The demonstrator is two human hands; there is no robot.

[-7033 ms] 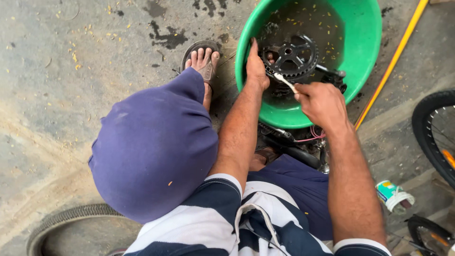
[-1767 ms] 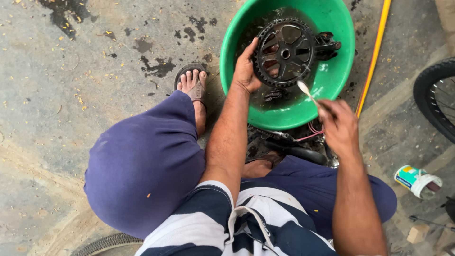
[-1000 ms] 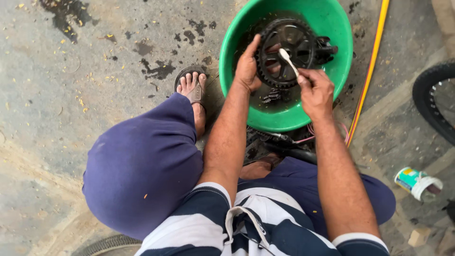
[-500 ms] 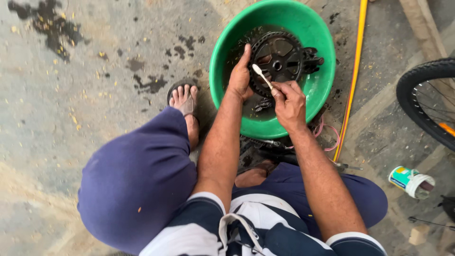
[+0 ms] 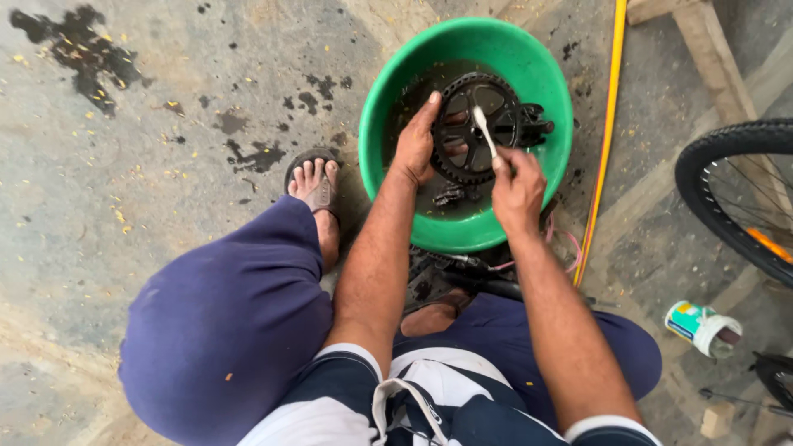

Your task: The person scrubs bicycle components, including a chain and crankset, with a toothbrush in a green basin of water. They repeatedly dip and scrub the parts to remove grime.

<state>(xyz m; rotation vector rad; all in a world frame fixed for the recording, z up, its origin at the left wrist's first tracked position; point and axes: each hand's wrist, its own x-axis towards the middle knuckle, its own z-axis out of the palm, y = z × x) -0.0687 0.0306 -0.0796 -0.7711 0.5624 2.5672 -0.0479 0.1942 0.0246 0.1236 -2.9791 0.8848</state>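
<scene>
A green plastic basin (image 5: pixel 540 73) sits on the concrete floor in front of me, with dark liquid in it. A black bicycle chainring with its crank (image 5: pixel 467 147) stands tilted inside the basin. My left hand (image 5: pixel 416 142) grips the left edge of the chainring, fingers on its teeth. In my right hand (image 5: pixel 517 180) is a white toothbrush (image 5: pixel 484 130), its head resting on the chainring's face. I am squatting, with my knees in blue trousers on either side.
A yellow hose (image 5: pixel 606 124) runs past the basin's right side. A bicycle wheel (image 5: pixel 732 198) stands at the right edge, a small can (image 5: pixel 699 325) below it. My sandalled foot (image 5: pixel 314 183) is left of the basin. Dark bike parts (image 5: pixel 451 277) lie under my arms.
The right hand has brought the toothbrush from beside the basin onto the chainring. The left hand has kept its hold on the chainring. The view has shifted a little.
</scene>
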